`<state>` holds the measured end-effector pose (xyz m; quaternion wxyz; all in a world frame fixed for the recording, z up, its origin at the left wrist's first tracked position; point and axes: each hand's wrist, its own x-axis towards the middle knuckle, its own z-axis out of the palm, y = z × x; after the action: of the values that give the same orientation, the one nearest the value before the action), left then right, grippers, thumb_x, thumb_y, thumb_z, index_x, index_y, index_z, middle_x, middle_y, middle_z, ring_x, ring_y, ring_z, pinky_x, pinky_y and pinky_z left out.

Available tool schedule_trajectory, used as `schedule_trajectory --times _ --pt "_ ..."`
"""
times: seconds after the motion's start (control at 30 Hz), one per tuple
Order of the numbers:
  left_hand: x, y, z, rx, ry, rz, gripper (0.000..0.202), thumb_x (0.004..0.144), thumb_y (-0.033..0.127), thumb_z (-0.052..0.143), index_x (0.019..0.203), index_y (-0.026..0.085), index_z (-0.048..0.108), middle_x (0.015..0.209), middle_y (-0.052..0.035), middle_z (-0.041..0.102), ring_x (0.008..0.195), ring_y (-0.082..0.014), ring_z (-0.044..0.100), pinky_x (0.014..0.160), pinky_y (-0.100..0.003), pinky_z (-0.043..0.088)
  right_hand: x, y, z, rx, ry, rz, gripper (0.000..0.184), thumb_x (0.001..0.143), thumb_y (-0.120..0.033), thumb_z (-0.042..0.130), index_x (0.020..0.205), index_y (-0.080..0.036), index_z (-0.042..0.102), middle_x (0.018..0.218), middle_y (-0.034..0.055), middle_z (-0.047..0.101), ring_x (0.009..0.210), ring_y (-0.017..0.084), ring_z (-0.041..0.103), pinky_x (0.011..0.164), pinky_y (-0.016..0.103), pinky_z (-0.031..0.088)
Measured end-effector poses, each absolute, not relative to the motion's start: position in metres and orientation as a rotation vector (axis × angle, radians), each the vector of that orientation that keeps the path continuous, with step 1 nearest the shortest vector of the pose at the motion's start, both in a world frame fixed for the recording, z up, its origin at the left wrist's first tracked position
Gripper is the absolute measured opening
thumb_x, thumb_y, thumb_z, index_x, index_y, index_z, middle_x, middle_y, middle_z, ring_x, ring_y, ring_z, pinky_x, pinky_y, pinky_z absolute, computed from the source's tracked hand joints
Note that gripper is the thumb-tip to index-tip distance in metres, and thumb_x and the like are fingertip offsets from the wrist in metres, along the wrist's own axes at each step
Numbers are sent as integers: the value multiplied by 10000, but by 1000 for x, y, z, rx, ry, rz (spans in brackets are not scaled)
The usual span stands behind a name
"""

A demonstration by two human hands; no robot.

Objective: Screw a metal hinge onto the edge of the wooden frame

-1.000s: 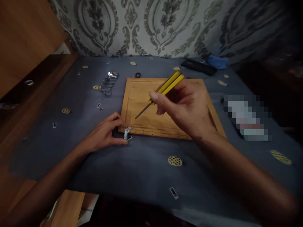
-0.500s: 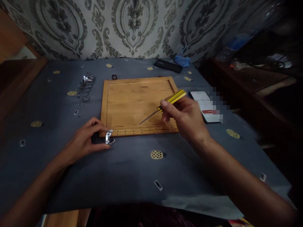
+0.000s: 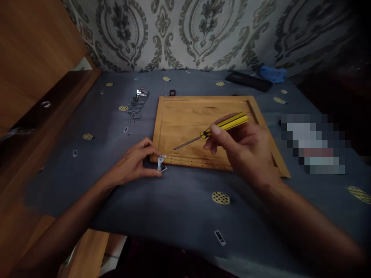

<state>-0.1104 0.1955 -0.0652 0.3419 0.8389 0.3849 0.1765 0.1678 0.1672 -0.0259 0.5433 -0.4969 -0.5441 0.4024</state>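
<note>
A wooden board lies on a dark blue cloth, with a row of small holes along its near edge. My right hand is closed round a yellow and black screwdriver, whose metal tip points left and down over the board. My left hand rests at the board's near left corner, with its fingers pinched on a small metal bracket that stands against that corner.
A heap of metal rings and small fittings lies left of the board. A dark flat case and a blue cloth sit at the back right. A phone lies to the right. Wooden furniture stands on the left.
My right hand has lowered the screwdriver from a steep tilt to nearly flat over the board. The camera swung right, then back. My left hand has stayed on the bracket.
</note>
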Motion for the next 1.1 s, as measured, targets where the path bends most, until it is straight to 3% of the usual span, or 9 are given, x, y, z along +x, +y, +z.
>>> schedule_trajectory --times 0.27,0.87,1.1 --pt "-107 194 -60 2158 993 439 390 813 513 831 1024 220 682 1044 -22 539 960 -194 567 842 -317 487 139 167 -16 -1074 -1550 941 389 805 -542 858 817 -247 605 686 -22 650 571 144 635 512 276 532" --pt "-107 194 -57 2124 1000 414 410 789 459 871 1063 215 688 1107 -34 558 976 -200 568 837 -305 493 134 173 -21 -1119 -1818 704 352 912 -547 748 831 -241 596 673 -18 625 590 153 593 523 297 450" --pt "-108 194 -61 2150 993 425 409 795 458 860 1087 228 690 1102 -33 554 984 -205 570 839 -308 507 135 174 -21 -1122 -1814 703 376 889 -579 763 822 -250 594 639 -19 621 553 159 583 500 299 440"
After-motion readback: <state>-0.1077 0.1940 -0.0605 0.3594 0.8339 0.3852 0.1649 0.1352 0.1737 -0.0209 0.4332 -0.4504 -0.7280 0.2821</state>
